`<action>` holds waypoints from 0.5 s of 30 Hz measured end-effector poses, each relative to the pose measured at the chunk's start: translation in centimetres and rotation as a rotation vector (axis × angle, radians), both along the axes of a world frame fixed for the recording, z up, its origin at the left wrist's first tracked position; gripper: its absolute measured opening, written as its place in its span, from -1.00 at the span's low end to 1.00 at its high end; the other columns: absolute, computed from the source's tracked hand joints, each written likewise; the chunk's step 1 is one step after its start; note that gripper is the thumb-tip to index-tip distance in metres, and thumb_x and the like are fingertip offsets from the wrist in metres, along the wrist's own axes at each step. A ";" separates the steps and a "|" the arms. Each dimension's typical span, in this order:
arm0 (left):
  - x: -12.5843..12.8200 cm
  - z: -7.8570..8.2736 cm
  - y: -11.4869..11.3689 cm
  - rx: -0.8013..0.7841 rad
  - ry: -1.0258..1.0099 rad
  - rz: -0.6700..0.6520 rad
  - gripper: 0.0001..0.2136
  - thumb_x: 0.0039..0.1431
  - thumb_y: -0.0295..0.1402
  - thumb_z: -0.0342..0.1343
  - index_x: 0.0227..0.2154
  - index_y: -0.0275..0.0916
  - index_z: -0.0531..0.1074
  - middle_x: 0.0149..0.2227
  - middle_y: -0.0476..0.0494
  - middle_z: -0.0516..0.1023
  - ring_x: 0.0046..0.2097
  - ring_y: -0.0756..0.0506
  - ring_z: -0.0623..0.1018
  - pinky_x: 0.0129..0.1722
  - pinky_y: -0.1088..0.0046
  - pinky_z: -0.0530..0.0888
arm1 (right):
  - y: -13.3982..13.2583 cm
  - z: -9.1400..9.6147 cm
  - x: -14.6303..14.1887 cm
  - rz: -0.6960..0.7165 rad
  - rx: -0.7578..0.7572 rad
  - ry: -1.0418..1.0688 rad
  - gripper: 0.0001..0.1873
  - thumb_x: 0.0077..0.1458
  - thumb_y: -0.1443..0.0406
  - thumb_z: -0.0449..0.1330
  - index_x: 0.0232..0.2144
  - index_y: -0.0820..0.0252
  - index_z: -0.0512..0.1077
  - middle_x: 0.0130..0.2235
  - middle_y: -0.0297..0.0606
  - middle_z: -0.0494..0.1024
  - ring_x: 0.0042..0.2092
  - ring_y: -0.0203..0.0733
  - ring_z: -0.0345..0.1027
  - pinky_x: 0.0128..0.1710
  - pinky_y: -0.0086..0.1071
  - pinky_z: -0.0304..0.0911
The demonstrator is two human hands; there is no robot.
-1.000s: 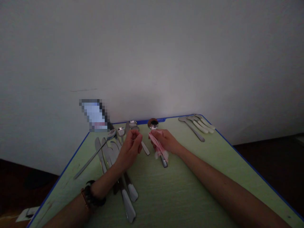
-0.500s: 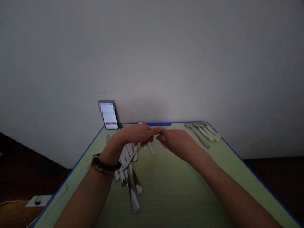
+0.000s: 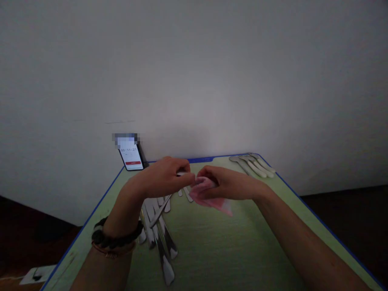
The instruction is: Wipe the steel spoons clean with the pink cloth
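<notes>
My right hand point(image 3: 226, 182) is closed around a pink cloth point(image 3: 212, 200), whose corner hangs down below the fingers. Just left of it, my left hand point(image 3: 165, 176) has thumb and fingers pinched together, their tips close to the cloth. A pale, shiny bit shows in the gap between those fingers, but what they hold is mostly hidden. Beneath and in front of the left hand lies a loose pile of metal cutlery point(image 3: 163, 232), with several handles pointing toward me. The far ends of these pieces are covered by my left hand and forearm.
At the table's far right corner lies a group of cutlery point(image 3: 256, 166), some with white handles. A phone point(image 3: 130, 153) showing a timer leans on the wall at the far left. The green table point(image 3: 230, 250) has a blue edge and meets the wall at the back.
My right hand has turned, bringing the pink cloth into sight. My left hand has come slightly nearer, and its fingers now pinch beside the cloth. The view has shifted a little.
</notes>
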State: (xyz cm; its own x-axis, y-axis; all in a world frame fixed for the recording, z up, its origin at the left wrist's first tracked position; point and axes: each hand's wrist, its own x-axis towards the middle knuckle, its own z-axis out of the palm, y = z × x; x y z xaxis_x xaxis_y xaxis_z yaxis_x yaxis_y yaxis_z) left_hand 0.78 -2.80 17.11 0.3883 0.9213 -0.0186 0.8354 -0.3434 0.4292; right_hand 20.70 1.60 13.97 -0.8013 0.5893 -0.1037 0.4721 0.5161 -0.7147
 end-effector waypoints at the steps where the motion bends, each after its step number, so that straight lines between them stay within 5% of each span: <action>1: 0.1 0.2 -0.2 0.031 -0.021 -0.007 -0.75 0.11 -0.23 -0.10 -0.57 -0.25 0.30 -0.60 0.08 0.25 -0.53 0.04 0.24 -0.53 0.53 0.13 | 0.3 0.2 0.3 0.004 -0.029 0.026 -0.68 -0.01 0.14 0.21 -0.25 0.24 0.39 -0.29 -0.28 0.51 -0.32 -0.25 0.33 -0.40 -0.45 0.15; 9: 1.5 0.0 -1.1 0.263 -0.043 -0.074 -0.70 0.16 -0.22 -0.14 -0.55 -0.27 0.33 -0.63 0.06 0.27 -0.56 0.06 0.22 -0.52 0.51 0.11 | -0.4 1.9 1.1 -0.023 -0.068 0.231 -0.71 0.06 0.10 0.14 -0.39 0.24 0.42 -0.50 -0.41 0.36 -0.48 -0.37 0.16 -0.51 -0.49 0.04; 15: 1.6 1.0 -2.1 0.368 -0.071 -0.074 -0.68 0.19 -0.18 -0.07 -0.56 -0.28 0.33 -0.64 0.08 0.29 -0.58 0.08 0.23 -0.54 0.54 0.12 | -1.2 1.8 0.3 0.076 -0.161 0.382 -0.65 0.12 0.04 0.08 -0.37 0.26 0.33 -0.46 -0.39 0.33 -0.46 -0.40 0.14 -0.49 -0.51 0.09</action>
